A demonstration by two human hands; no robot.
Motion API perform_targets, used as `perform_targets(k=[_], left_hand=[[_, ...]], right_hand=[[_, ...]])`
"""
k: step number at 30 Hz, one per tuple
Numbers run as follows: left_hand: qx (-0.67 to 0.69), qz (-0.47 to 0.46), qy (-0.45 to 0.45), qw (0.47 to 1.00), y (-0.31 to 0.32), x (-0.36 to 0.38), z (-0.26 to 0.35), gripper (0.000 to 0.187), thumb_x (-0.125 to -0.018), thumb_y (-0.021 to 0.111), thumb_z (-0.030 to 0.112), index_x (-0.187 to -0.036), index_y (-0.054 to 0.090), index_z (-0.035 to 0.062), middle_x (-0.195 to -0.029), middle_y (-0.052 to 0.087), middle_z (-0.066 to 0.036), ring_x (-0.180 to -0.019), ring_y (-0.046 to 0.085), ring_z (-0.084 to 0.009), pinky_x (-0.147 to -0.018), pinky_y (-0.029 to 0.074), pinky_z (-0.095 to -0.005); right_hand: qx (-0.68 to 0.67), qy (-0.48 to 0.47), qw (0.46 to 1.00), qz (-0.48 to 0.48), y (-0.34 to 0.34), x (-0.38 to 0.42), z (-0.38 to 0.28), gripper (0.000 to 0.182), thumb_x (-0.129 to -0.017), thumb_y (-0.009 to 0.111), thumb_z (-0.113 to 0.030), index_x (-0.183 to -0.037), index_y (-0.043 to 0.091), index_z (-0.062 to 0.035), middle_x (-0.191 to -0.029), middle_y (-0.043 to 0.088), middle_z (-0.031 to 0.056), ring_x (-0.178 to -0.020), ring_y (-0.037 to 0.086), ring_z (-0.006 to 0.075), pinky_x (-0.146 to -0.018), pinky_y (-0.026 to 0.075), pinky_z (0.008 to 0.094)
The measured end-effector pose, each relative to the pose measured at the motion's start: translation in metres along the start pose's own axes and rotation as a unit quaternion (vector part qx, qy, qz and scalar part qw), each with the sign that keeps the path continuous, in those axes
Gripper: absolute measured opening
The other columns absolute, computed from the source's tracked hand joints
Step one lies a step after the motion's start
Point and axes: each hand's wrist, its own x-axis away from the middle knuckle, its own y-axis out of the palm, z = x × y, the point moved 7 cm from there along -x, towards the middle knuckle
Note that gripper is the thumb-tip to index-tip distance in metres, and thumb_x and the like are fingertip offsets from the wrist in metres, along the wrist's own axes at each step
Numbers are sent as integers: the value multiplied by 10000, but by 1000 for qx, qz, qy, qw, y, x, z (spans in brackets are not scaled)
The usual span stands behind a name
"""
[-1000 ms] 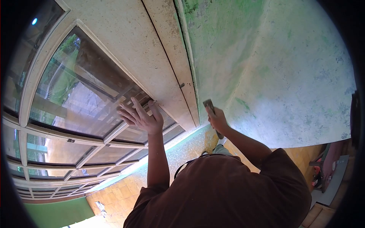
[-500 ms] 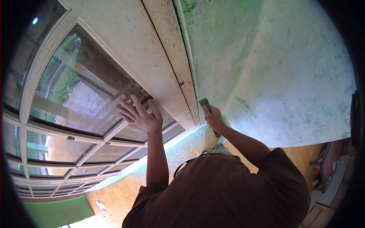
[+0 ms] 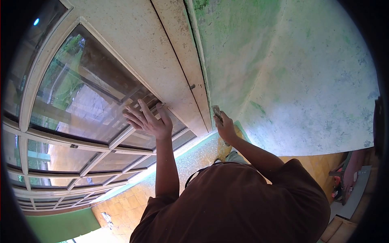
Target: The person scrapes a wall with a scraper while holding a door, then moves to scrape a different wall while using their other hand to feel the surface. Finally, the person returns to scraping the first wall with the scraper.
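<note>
My left hand (image 3: 152, 121) is raised with its fingers spread, resting at the window glass (image 3: 93, 89) beside the pale wooden frame (image 3: 160, 69). Nothing is held in it. To the right, my right hand (image 3: 226, 128) is wrapped around a narrow, flat scraper (image 3: 216, 110), whose worn, greyish end sticks up past the fingers. That end is close to the seam where the frame's edge meets the wall (image 3: 291, 93). Green patches and scuffed pale areas mark the wall surface. The scraper's lower part is mostly hidden by my hand.
Smaller panes with white bars (image 3: 97, 162) run along the lower left. Below lie a speckled ledge (image 3: 194, 156) and orange floor tiles (image 3: 125, 208). Wooden furniture (image 3: 344, 182) stands at the far right, and a dark bolt (image 3: 193, 86) sits on the frame.
My right hand and the scraper have shifted slightly left and turned a little along the frame edge. My left hand stays at nearly the same spot on the window.
</note>
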Motion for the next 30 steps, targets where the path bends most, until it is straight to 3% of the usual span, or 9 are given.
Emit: perform_targets(k=[1, 4, 8, 10, 13, 15, 21, 26, 30], left_hand=[[-1, -1, 1, 1000, 0, 0, 0, 606, -893, 526, 385, -1382, 409, 47, -1498, 192, -247, -1407, 100, -411, -1101, 54, -532], [6, 10, 5, 1000, 0, 0, 1, 603, -893, 526, 383, -1381, 411, 47, -1497, 197, -245, -1408, 100, -408, -1102, 48, -530], [17, -1, -5, 1000, 1, 0, -2, 609, -893, 518, 397, -1372, 421, 35, -1496, 177, -262, -1409, 56, -417, -1105, 10, -532], [15, 0, -1, 1000, 2, 0, -2, 611, -892, 519, 398, -1372, 419, 33, -1495, 177, -263, -1408, 58, -418, -1105, 12, -532], [16, -6, -8, 1000, 3, 2, -2, 609, -893, 518, 393, -1371, 419, 29, -1494, 179, -265, -1408, 60, -420, -1106, 12, -529], [5, 6, -8, 1000, 1, 1, -1, 616, -894, 509, 410, -1382, 408, 48, -1495, 208, -242, -1405, 109, -413, -1099, 54, -531], [13, 6, 4, 1000, 3, 3, -2, 605, -898, 512, 387, -1376, 410, 31, -1494, 180, -264, -1407, 60, -421, -1104, 10, -534], [21, 2, 0, 1000, 2, 0, 0, 596, -899, 513, 385, -1372, 416, 36, -1497, 180, -258, -1408, 57, -420, -1104, 11, -533], [2, 11, 5, 1000, 1, 1, 0, 613, -891, 526, 393, -1375, 410, 34, -1495, 200, -249, -1407, 99, -411, -1104, 43, -529]], right_hand=[[27, -16, 999, 12, 1, 0, -3, 191, -935, 507, -174, -875, 477, 5, -625, 520, 225, -590, 554, 416, -521, 403, 419], [42, -10, 999, 25, 6, -2, -4, 208, -939, 504, -190, -869, 473, 3, -648, 526, 251, -643, 545, 461, -533, 399, 460], [68, -42, 996, 42, 16, -9, -6, 216, -949, 486, -194, -889, 482, 14, -592, 492, 216, -539, 516, 400, -507, 384, 426], [55, -53, 994, 78, 14, -20, -14, 227, -952, 476, -199, -898, 476, 21, -616, 513, 238, -585, 517, 450, -521, 389, 448], [66, -55, 993, 87, 11, -20, -16, 237, -953, 475, -209, -908, 473, 24, -637, 527, 252, -616, 536, 461, -533, 393, 466], [69, -42, 994, 70, 9, -16, -13, 235, -952, 476, -209, -909, 474, 23, -647, 534, 257, -632, 544, 465, -539, 395, 472], [97, -44, 993, 60, 13, -12, 2, 230, -951, 478, -204, -921, 477, 24, -666, 545, 267, -659, 556, 469, -545, 394, 483], [73, -52, 993, 79, 7, -23, -19, 228, -952, 480, -206, -922, 477, 20, -666, 541, 273, -661, 560, 467, -536, 390, 484], [91, -28, 994, 49, 5, -2, 4, 223, -952, 481, -202, -921, 474, 19, -653, 530, 269, -654, 551, 469, -534, 389, 479]])
